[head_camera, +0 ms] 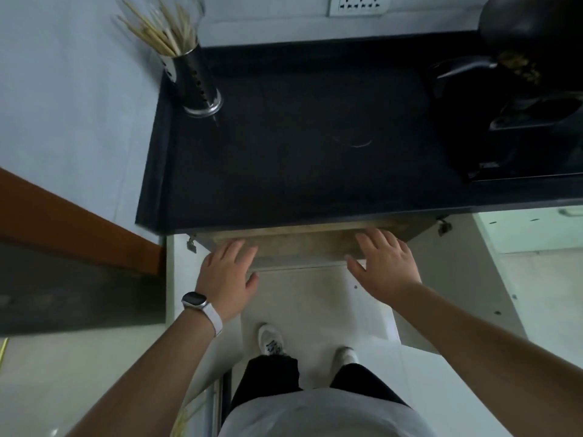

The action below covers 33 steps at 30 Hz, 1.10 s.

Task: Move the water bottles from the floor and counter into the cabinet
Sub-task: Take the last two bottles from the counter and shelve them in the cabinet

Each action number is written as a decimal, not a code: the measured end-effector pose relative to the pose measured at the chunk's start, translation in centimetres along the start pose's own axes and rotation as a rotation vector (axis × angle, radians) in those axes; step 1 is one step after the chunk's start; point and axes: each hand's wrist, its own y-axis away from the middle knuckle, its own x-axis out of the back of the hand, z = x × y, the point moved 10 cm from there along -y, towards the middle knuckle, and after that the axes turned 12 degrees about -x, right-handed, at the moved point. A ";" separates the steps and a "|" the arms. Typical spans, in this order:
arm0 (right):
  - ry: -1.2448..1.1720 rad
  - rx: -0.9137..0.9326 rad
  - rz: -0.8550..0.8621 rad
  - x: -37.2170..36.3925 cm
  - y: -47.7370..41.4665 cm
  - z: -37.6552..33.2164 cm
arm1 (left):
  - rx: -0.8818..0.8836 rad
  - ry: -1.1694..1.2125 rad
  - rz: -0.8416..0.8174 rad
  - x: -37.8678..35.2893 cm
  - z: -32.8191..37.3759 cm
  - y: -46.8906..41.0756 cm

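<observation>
I look straight down at a black counter [299, 137] and the open cabinet [303, 244] beneath it. Both cabinet doors stand swung outward, the left door [186, 279] and the right door [457, 279]. My left hand [227, 272], with a white-strapped watch on the wrist, hovers with fingers straight in front of the cabinet's top edge. My right hand [385, 263] does the same on the right, fingers spread. Neither hand holds anything. No water bottle is in view, and the cabinet's inside is hidden under the counter.
A steel holder of chopsticks [192, 80] stands at the counter's back left corner. A black wok and stove [520, 89] fill the right end. My feet in white shoes [271, 339] stand on the pale floor between the doors. A brown frame [72, 228] lies left.
</observation>
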 end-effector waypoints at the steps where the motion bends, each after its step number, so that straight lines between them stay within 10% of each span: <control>1: 0.012 -0.010 -0.010 -0.3 0.3 1.4 | 0.029 0.000 -0.016 -0.3 0.3 0.8; 18: 0.120 -0.414 -0.144 -5.1 1.5 26.9 | 0.802 0.089 -0.256 -7.3 -4.6 15.0; 33: 0.009 -0.562 -0.236 -7.4 2.4 24.5 | 0.889 0.180 -0.202 -8.7 -3.8 15.3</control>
